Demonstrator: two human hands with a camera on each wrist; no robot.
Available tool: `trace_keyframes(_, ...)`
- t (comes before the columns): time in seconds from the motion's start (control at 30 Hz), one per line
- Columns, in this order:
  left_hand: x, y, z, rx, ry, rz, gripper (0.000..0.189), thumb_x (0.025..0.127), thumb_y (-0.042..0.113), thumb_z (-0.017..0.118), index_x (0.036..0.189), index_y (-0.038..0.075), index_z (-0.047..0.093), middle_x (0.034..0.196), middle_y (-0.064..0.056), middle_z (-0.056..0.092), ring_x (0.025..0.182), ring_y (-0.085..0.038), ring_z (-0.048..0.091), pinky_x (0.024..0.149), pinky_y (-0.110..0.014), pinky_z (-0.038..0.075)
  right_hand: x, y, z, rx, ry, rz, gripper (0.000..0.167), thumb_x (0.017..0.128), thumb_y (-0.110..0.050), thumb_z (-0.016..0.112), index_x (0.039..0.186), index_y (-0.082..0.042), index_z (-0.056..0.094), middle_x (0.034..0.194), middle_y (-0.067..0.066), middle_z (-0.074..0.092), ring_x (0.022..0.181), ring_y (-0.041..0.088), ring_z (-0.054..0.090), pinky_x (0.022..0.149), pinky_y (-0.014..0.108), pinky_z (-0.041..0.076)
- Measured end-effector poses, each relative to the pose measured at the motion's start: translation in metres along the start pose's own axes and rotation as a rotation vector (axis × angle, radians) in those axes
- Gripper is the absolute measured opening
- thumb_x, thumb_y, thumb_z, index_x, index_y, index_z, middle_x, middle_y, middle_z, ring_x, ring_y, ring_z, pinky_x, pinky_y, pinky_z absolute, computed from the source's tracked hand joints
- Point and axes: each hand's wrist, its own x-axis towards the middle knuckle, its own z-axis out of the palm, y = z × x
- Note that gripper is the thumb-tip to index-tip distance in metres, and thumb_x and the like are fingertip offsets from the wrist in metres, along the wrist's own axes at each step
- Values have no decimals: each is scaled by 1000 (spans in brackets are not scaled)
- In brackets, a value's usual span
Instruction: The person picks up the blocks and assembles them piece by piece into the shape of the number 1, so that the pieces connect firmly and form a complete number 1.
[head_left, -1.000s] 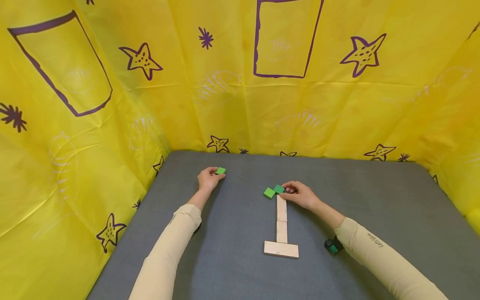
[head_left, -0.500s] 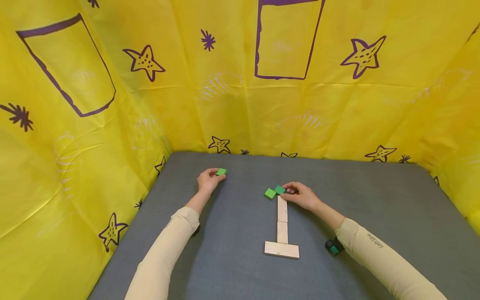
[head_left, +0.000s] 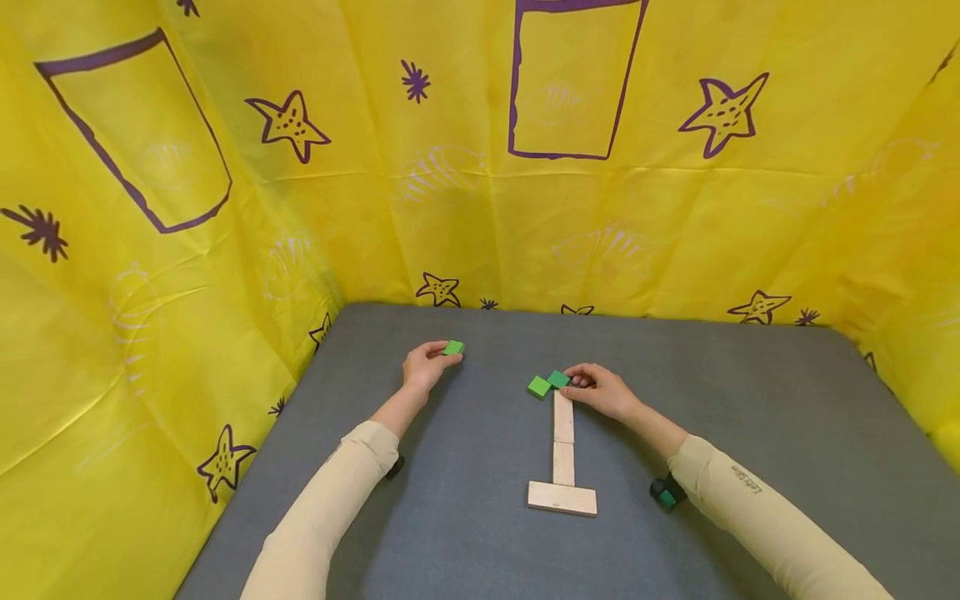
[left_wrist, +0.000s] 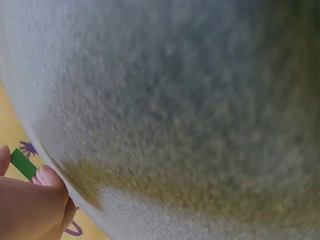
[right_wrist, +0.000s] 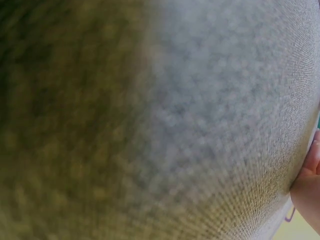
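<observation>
My left hand (head_left: 424, 367) pinches a light green square block (head_left: 453, 348) between thumb and fingers, near the back of the table. The left wrist view shows that block's edge (left_wrist: 23, 164) between the fingertips. My right hand (head_left: 606, 393) holds the right corner of a dark green square block (head_left: 557, 379) with thumb and fingers. Touching or nearly touching its left corner lies another light green block (head_left: 538, 387). Below the dark green block, two pale wooden planks (head_left: 563, 418) run end to end towards me. They meet a crosswise wooden plank (head_left: 562, 497).
The blocks and planks lie on a grey cloth-covered table (head_left: 465, 533). Yellow fabric walls (head_left: 480, 217) with purple drawings stand behind and at both sides. Dark wrist devices (head_left: 667, 492) are partly visible under the sleeves.
My left hand has moved slightly to the right with its light green block. The right hand stays at the dark green block, and the planks have not moved.
</observation>
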Motion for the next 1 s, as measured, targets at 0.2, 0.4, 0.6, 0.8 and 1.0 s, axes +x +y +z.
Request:
trace_keyframes(0.2, -10, 5, 6, -13, -36, 3, 44, 81, 19, 80, 120, 5, 67, 113, -13, 66, 104, -26, 60, 86, -38, 49, 0, 1, 0, 3, -6, -2, 38, 89, -28, 72, 118, -4, 65, 98, 6, 58, 90, 21, 51, 80, 35, 42)
trace_keyframes(0.4, -19, 9, 11, -30, -80, 10, 44, 81, 19, 80, 121, 6, 67, 113, -11, 66, 103, -24, 60, 86, -37, 50, 0, 1, -1, 3, -12, -6, 39, 89, -28, 72, 118, -4, 65, 98, 6, 58, 90, 21, 50, 80, 35, 41)
trace_keyframes(0.6, -29, 11, 14, -26, -114, 22, 45, 80, 21, 81, 120, 5, 68, 111, -10, 67, 102, -24, 61, 85, -36, 50, 0, 1, -1, 4, -11, -3, 39, 89, -29, 72, 118, -4, 65, 99, 6, 58, 90, 21, 50, 80, 35, 41)
trace_keyframes(0.8, -37, 12, 19, -24, -151, 10, 46, 80, 22, 81, 120, 6, 68, 109, -9, 67, 99, -23, 61, 83, -34, 50, -1, 1, -1, 5, -9, 3, 38, 89, -28, 72, 118, -4, 65, 99, 7, 58, 90, 21, 50, 80, 35, 41)
trace_keyframes(1.0, -44, 17, 24, -13, -176, 10, 45, 80, 23, 81, 120, 6, 68, 110, -9, 66, 98, -22, 61, 82, -34, 50, 0, 0, -1, 1, -6, -5, 38, 89, -29, 72, 118, -4, 65, 99, 7, 58, 90, 21, 50, 80, 35, 41)
